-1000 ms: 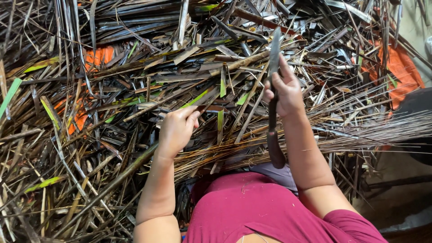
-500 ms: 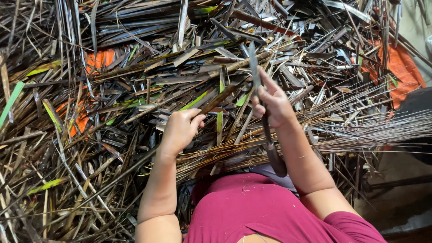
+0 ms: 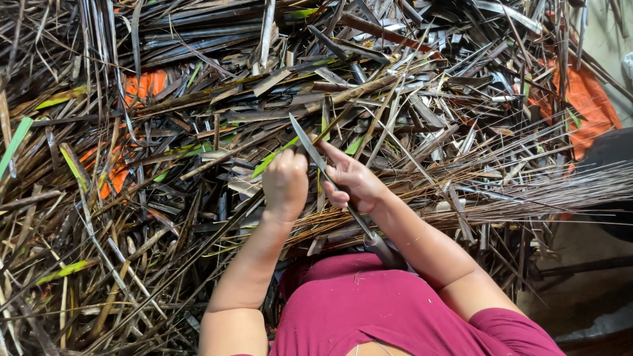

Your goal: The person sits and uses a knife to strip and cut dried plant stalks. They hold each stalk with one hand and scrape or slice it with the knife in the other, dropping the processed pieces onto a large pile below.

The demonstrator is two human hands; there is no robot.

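Note:
My right hand (image 3: 353, 181) grips a long knife (image 3: 310, 148) by the blade's lower part, its grey blade pointing up and left and its handle (image 3: 382, 247) running back toward my lap. My left hand (image 3: 285, 184) is closed in a fist right beside the blade, pinching a thin green and brown palm leaf strip (image 3: 273, 157). The two hands almost touch. A bundle of thin stripped leaf ribs (image 3: 527, 198) lies across my lap and fans out to the right.
A deep pile of dry brown and dark palm leaf strips (image 3: 198, 132) covers everything ahead and to the left. Orange sheeting (image 3: 583, 99) shows under it at the right, and orange sheeting (image 3: 142, 86) shows at the left. A dark round object (image 3: 613, 171) sits at the right edge.
My right hand has swung the knife down and left, from upright to slanted beside my left hand. My left hand has risen slightly and closed on a leaf strip.

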